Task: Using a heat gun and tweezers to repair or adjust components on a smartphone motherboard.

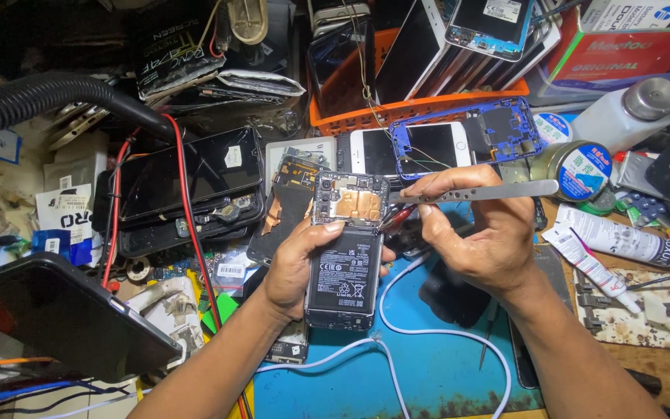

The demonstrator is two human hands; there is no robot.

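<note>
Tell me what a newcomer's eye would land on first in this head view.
First, at centre, the opened phone with its back off, battery and board bare, held upright in the left hand. Beside it the right hand holds metal tweezers, tips at the phone's upper edge. Behind, an orange basket stuffed with phone parts tops the clutter, and a blue mat with a white cable lies below the hands.

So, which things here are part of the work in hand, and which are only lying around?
In use:
- opened phone, back cover off, held in left hand
- metal tweezers in right hand, tips at the phone's top edge

Lying about:
- orange basket of phone parts
- blue phone frame
- glue tubes
- white cable
- black hose
</note>
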